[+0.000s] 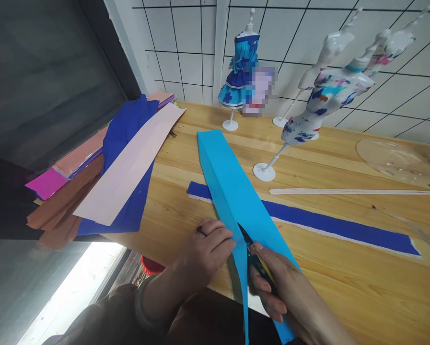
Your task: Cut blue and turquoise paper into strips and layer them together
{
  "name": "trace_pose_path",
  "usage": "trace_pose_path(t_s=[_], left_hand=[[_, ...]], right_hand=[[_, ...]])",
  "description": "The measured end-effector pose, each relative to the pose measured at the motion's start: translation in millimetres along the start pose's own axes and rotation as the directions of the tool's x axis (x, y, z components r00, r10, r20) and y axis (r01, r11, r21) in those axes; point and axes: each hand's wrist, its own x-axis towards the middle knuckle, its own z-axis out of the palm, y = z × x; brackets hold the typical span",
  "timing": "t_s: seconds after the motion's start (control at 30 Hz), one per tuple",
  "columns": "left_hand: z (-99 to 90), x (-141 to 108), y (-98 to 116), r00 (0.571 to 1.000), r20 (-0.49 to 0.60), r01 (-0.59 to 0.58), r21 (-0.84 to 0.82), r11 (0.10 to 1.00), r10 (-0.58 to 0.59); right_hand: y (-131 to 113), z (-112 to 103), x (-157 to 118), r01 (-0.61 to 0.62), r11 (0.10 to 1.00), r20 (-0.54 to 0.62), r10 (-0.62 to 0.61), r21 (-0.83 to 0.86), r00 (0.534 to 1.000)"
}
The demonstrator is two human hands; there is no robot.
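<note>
A long sheet of bright blue crepe paper [232,177] lies slantwise over the table's front edge. My right hand [279,287] is closed round a pair of scissors [260,263] with dark and yellow handles, its blades in the paper. A narrow strip [240,282] parts from the sheet at the blades and hangs down. With closed fingers, my left hand [211,247] pinches the paper's left edge beside the cut. Under the sheet runs a dark blue strip with a white edge [330,225].
Dark blue, pale pink and brown paper sheets [128,167] are piled at the left. Behind stand a small dress form in a blue dress [245,67] and several white ones, one paint-spotted [330,96]. A thin white strip [344,191] and clear plate [390,160] lie right.
</note>
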Motion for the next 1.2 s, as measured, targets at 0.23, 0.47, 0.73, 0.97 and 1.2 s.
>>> trace_pose_path(t_s=[0.23,0.47,0.73,0.97,1.2], left_hand=[[0.2,1.2,0.1,1.000,-0.018,0.002,0.018,1.000,-0.002],[0.5,0.7,-1.2,1.000,-0.005,-0.014,0.019,1.000,0.014],[-1.3,0.3,-0.7,0.999,0.045,0.007,0.012,1.000,-0.008],[3.3,-2.5,-0.5,1.000,0.013,0.026,0.023,0.999,-0.027],[2.4,-2.0,-1.5,1.000,0.017,0.007,0.015,1.000,-0.008]], right_hand=[[-0.5,0.3,0.6,-0.006,1.000,0.008,0.006,-0.028,1.000],[4.5,-0.8,0.8,0.056,0.995,-0.021,-0.058,-0.089,0.998],[5.0,-0.3,1.5,0.069,0.993,-0.022,-0.072,-0.097,0.997],[3.9,-1.0,1.3,0.058,0.988,-0.029,-0.063,-0.140,0.998],[3.2,1.0,-0.6,0.071,0.993,-0.040,-0.075,-0.098,0.996]])
